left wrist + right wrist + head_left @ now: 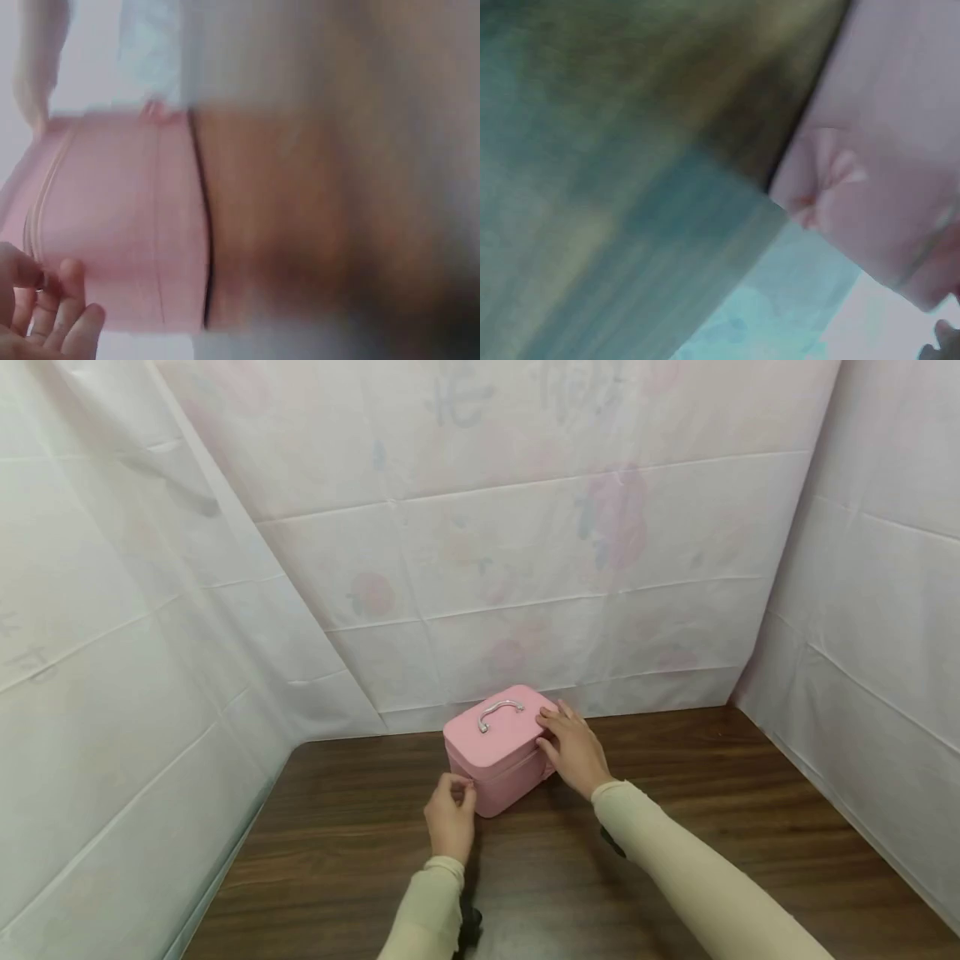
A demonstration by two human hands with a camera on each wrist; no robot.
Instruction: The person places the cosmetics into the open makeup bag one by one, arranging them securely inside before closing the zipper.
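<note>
Nearest to us, our two sleeves come in over the brown wooden table [675, 793]. Our left hand [451, 817] is at the near corner of the pink case [498, 750], and its fingertips are closed together in a pinch at the zipper line. In the left wrist view we see something small and metallic between the fingers [46, 281], most likely the zipper pull, though the picture is too blurred for us to be sure.

A little farther, our right hand [573, 747] lies on the right end of the case, the fingers fairly straight on the edge of the lid and the thumb lower on the side wall. It steadies the case and does not grip it. The right wrist view is very blurred; only a pink wall of the case [885, 172] is clear there.

The case stands upright on the table, near the back, with its silver handle [500, 712] lying flat on the lid. Behind it hang white sheets [525, 568] with faint flowers.

To do this step well, we think the pull should travel along the zipper track, not away from it, and slowly at the rounded corner. The right hand should press firmly enough that the light case does not slide or turn.
</note>
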